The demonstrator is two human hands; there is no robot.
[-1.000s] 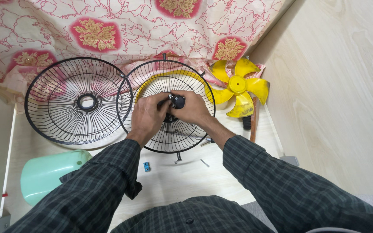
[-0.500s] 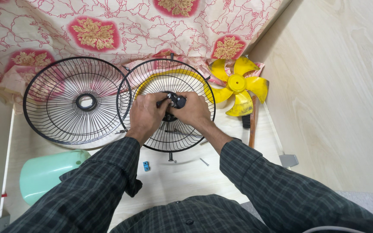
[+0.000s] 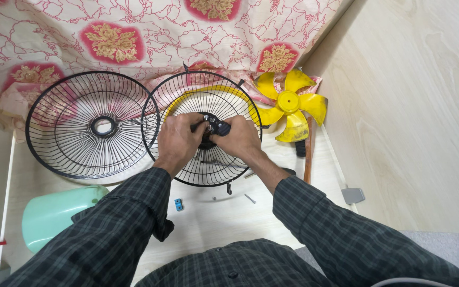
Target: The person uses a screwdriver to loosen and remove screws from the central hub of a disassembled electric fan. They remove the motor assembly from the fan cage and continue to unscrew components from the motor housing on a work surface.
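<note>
A round black wire fan guard (image 3: 203,95) with a yellow ring behind it lies in the middle of the pale surface. Both hands meet at its hub. My left hand (image 3: 179,139) and my right hand (image 3: 240,139) pinch a small black hub part (image 3: 213,127) at the centre of the guard. A second black wire guard (image 3: 88,125) lies just to the left, its rim overlapping the first. A yellow fan blade (image 3: 289,103) with several lobes rests to the right of the guards.
A floral red-and-cream cloth (image 3: 134,32) covers the far side. A mint-green plastic piece (image 3: 54,212) sits at the lower left. A small blue part (image 3: 178,204) and a screw (image 3: 249,198) lie near me. A brown-handled tool (image 3: 308,151) and a wooden wall (image 3: 415,106) are on the right.
Both hands stay at the hub of the middle guard, fingers shifting slightly on the black part. The view has drifted a little; nothing else moved.
</note>
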